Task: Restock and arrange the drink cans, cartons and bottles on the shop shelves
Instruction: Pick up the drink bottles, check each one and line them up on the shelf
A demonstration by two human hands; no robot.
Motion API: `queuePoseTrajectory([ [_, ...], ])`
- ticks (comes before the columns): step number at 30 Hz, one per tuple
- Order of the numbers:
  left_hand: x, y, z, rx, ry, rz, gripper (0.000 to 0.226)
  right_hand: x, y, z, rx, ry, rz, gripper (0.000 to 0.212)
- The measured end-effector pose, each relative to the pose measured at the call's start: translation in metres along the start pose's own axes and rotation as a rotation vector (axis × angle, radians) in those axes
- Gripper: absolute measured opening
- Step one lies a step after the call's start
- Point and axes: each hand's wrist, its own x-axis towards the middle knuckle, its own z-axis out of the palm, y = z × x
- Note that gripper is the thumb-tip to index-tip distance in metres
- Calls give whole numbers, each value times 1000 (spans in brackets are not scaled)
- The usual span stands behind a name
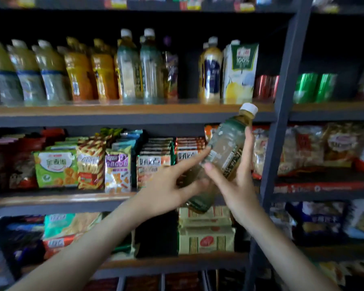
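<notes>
Honestly, the sketchy part here is getting it up onto the shelf. The bottle (223, 152) is in mid-air, tilted with its white cap (249, 108) toward the upper right. It's in front of the snack packs (118, 164) and just under the front edge of the drinks shelf (114, 111).

The right hand (237, 185) is wrapped round it, thumb up the right side and fingers across the label. The left hand (168, 190) looks like it's only steadying: fingers stretched out, index tip touching the label, another finger lying over the lower half. So basically one hand is doing the holding.

Stuff I'd worry about:

- The cap sits very near the shelf board, so pushing straight up could knock it on the edge and twist the bottle out of the grip.
- My guess for the free slot is the dark gap between the purple bottle (170, 68) and the yellow bottle (210, 70), left of the juice carton (240, 70). It looks tight. Going in tilted could clip a neighbour, and those tall bottles would tip into each other.
- It's smooth plastic. If the right hand lets go while the left is flat against it, it slides down onto the packs below.

Everything's blurry, so I can't tell how firm the hold really is.
</notes>
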Motion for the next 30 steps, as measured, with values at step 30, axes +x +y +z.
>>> queuePoseTrajectory([
  [30,239,-128,-177,1357,197,574,92,291,74,22,-621,-204,-112,109],
])
